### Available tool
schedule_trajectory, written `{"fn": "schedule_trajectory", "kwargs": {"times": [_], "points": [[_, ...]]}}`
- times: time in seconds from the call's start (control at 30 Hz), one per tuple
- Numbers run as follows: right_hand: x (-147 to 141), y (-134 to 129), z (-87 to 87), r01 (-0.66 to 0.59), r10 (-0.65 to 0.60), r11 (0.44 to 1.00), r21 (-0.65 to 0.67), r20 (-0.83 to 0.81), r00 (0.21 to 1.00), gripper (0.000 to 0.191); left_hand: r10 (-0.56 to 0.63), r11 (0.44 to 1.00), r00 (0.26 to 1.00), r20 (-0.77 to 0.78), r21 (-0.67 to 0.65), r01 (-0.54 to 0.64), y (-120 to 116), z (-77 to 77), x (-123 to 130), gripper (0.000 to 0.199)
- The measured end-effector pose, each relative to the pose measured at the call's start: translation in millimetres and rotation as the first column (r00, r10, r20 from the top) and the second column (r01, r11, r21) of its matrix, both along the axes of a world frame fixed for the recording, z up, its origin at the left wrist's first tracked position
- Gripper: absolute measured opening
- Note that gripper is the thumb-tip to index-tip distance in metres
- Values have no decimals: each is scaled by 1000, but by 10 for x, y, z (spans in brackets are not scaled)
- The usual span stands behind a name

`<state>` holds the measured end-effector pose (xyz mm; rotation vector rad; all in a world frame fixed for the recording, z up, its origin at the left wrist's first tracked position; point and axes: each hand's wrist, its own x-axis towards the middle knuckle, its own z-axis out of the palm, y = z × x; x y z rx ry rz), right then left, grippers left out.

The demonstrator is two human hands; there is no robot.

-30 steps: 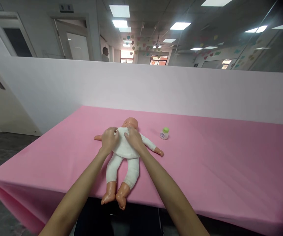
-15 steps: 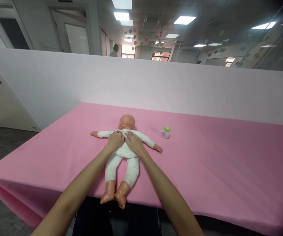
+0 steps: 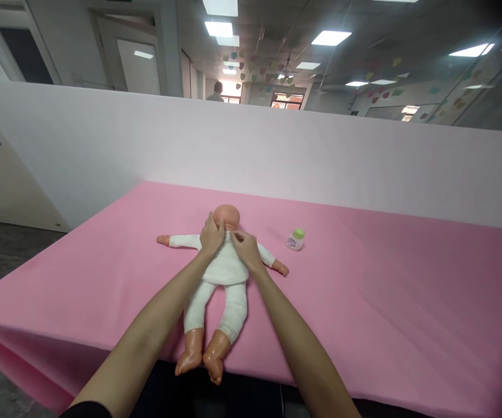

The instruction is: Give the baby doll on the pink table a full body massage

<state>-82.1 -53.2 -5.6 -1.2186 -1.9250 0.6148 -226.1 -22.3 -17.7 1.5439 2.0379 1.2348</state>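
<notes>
A baby doll (image 3: 225, 264) in white clothes lies on the pink-covered table, its head away from me and its feet at the near edge. No face shows on its smooth head (image 3: 228, 215). My left hand (image 3: 212, 234) rests at the doll's neck and left shoulder, fingers stretched up beside the head and thumb near the neck. On the other side, my right hand (image 3: 246, 247) has its fingers curled and pinched together at the collar by the right shoulder. Whether cloth is between those fingertips is hidden.
A small jar (image 3: 296, 239) with a green lid stands to the right of the doll. The pink cloth (image 3: 386, 290) hangs over the table's near edge. Behind rises a low white wall (image 3: 277, 151) with glass above it, and a person (image 3: 217, 92) is far off.
Both hands have moved up from the doll's upper back area to its neck and shoulders. The left fingers have straightened beside the head; the right fingers have drawn together.
</notes>
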Motion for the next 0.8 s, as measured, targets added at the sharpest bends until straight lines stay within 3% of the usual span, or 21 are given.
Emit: {"fn": "schedule_trajectory", "kwargs": {"times": [0.1,0.17,0.27,0.37,0.5,0.67,0.8], "points": [[-29,292,-2,176,-179,984,-33,-186,966,54,-10,999,1000,1,-44,10,-15,-59,-56,69],[-74,484,-12,215,-233,968,-128,-147,961,69,-11,998,1000,15,-59,12,-23,-70,-77,70],[-145,665,-33,185,-188,952,-244,10,982,73,-17,999,1000,6,-43,17,-20,-59,-80,66],[-184,693,-63,179,-164,950,-258,77,983,66,-41,999,999,3,-26,41,2,-49,-81,56],[-169,632,-133,181,-176,967,-179,41,984,55,-81,994,996,44,-69,83,47,-69,-102,47],[-121,599,-200,196,-197,975,-109,2,980,51,-128,985,990,52,-114,133,73,-83,-101,48],[-86,585,-163,180,-178,973,-143,24,984,55,-153,981,986,61,-112,159,55,-33,-113,53]]}}
